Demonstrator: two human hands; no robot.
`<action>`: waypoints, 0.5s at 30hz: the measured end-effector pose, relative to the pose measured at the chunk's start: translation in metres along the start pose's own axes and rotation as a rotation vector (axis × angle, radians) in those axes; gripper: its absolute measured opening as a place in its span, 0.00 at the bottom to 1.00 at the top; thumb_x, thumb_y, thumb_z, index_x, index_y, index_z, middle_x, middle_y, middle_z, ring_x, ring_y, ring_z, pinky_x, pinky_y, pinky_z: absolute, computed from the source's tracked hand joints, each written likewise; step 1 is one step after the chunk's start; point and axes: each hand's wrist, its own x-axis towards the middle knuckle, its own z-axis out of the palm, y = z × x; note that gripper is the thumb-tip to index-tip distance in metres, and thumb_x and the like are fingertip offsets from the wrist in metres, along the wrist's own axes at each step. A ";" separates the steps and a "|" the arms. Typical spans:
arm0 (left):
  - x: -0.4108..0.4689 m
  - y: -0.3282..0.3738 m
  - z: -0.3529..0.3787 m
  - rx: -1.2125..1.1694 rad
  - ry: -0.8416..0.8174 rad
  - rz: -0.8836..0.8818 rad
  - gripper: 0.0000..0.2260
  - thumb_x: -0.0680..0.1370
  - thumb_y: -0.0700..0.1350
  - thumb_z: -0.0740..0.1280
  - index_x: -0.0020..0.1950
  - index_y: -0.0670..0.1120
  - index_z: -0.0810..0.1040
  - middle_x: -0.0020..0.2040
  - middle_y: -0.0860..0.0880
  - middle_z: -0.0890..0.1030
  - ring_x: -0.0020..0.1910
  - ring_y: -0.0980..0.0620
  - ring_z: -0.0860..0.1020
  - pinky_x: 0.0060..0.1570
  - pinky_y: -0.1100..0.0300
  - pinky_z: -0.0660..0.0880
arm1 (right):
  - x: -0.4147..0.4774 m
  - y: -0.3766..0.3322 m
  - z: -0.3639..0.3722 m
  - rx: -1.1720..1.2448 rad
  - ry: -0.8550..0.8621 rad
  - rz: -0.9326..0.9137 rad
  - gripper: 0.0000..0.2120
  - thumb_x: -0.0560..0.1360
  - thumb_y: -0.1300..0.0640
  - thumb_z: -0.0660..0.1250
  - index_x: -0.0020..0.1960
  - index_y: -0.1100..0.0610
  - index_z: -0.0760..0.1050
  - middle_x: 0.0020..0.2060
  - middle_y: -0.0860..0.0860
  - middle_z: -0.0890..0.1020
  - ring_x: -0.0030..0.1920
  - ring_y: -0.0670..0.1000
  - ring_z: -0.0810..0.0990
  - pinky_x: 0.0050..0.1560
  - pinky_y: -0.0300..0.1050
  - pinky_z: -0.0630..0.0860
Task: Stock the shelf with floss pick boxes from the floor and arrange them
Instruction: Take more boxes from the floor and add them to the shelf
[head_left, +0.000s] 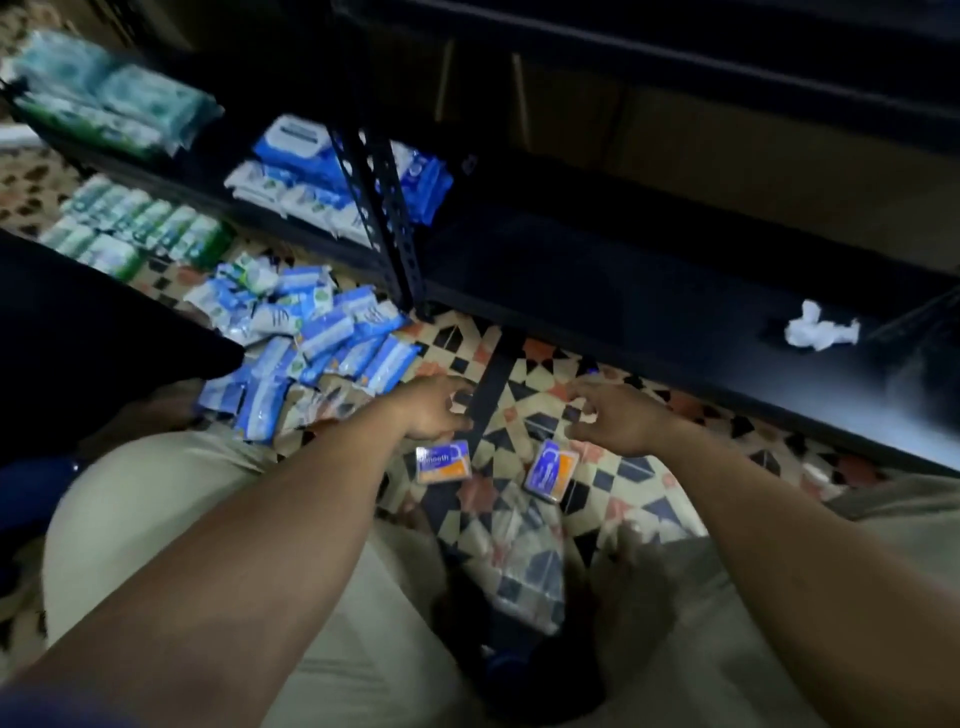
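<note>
One floss pick box (443, 462) lies on the tiled floor (649, 467) at lower centre of the frame, its long side running across. A second box (551, 470) sits near it to the right, slanted. The left hand (434, 410) hovers just above the first box, the right hand (613, 421) up and right of the second. Both hands' fingers are loosely curled and hold nothing. Each box lies nearer the person than the fingers do. The dark shelf (623, 291) is beyond.

Left floss box (444, 462) and right floss box (551, 471) side by side on floor (691, 447), before bottom shelf (597, 270); packet pile (306, 338) on floor further left; crumpled paper (821, 332) on shelf, right end
</note>
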 end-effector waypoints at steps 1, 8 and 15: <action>0.005 -0.006 0.005 0.006 -0.007 -0.017 0.26 0.77 0.52 0.70 0.74 0.51 0.69 0.65 0.48 0.77 0.58 0.49 0.77 0.54 0.60 0.73 | 0.007 0.003 0.006 -0.003 -0.006 0.007 0.27 0.78 0.45 0.67 0.74 0.49 0.65 0.68 0.52 0.75 0.60 0.54 0.77 0.56 0.45 0.74; 0.046 -0.036 0.043 0.109 -0.052 -0.046 0.27 0.77 0.50 0.69 0.75 0.48 0.67 0.70 0.43 0.73 0.64 0.43 0.75 0.59 0.52 0.74 | 0.051 0.026 0.052 -0.168 -0.067 0.020 0.29 0.75 0.49 0.71 0.73 0.47 0.64 0.70 0.55 0.71 0.63 0.58 0.74 0.57 0.48 0.74; 0.075 -0.067 0.081 0.237 -0.101 -0.144 0.31 0.74 0.53 0.71 0.75 0.53 0.62 0.69 0.43 0.69 0.68 0.38 0.67 0.61 0.42 0.72 | 0.082 0.033 0.082 -0.341 -0.164 -0.085 0.39 0.74 0.60 0.70 0.77 0.40 0.56 0.79 0.53 0.55 0.76 0.59 0.59 0.65 0.51 0.69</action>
